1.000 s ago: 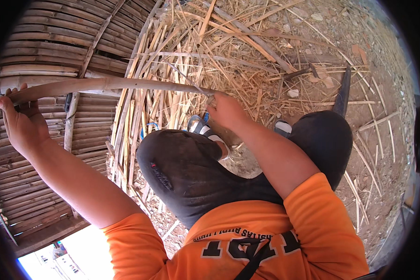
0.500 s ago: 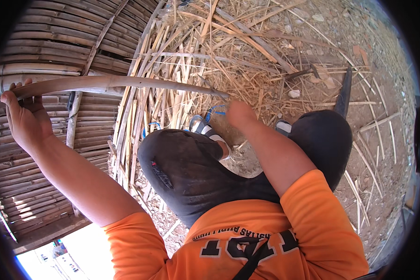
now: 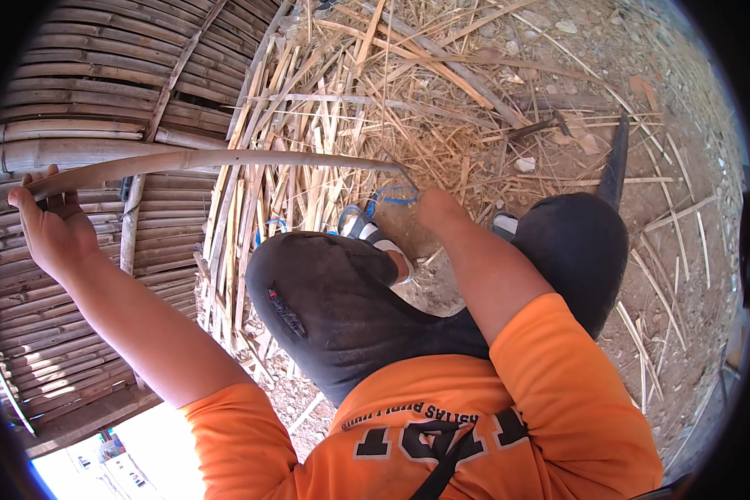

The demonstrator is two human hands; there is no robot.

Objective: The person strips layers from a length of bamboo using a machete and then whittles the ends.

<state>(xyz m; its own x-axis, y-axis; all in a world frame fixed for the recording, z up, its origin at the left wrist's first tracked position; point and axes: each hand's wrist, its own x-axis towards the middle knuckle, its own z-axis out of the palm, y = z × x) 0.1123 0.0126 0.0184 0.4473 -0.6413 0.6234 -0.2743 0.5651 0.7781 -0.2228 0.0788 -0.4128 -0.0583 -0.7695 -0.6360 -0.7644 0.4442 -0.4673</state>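
A long split bamboo strip (image 3: 225, 157) spans from the left to the middle, slightly bowed. My left hand (image 3: 58, 225) grips its left end, the thumb below and the fingers curled behind. At the strip's right end, my right hand (image 3: 442, 210) is closed round a knife, whose handle is hidden in the fist. Only its thin dark blade (image 3: 406, 174) shows, slanting up and left by the strip's tip; whether it touches the strip I cannot tell. Below the blade, a blue cord (image 3: 392, 198) lies beside my sandalled foot (image 3: 367, 229).
A bamboo slat wall (image 3: 83, 92) stands along the left. Loose bamboo strips (image 3: 250, 192) and shavings cover the ground ahead. A hammer-like tool (image 3: 542, 127) lies right of the middle, with a long dark blade-shaped piece (image 3: 615, 162) beyond my right knee.
My right hand has shifted a little right and down, so a gap now shows between the fist and the strip's end. My left hand and the strip's left end have dipped slightly.
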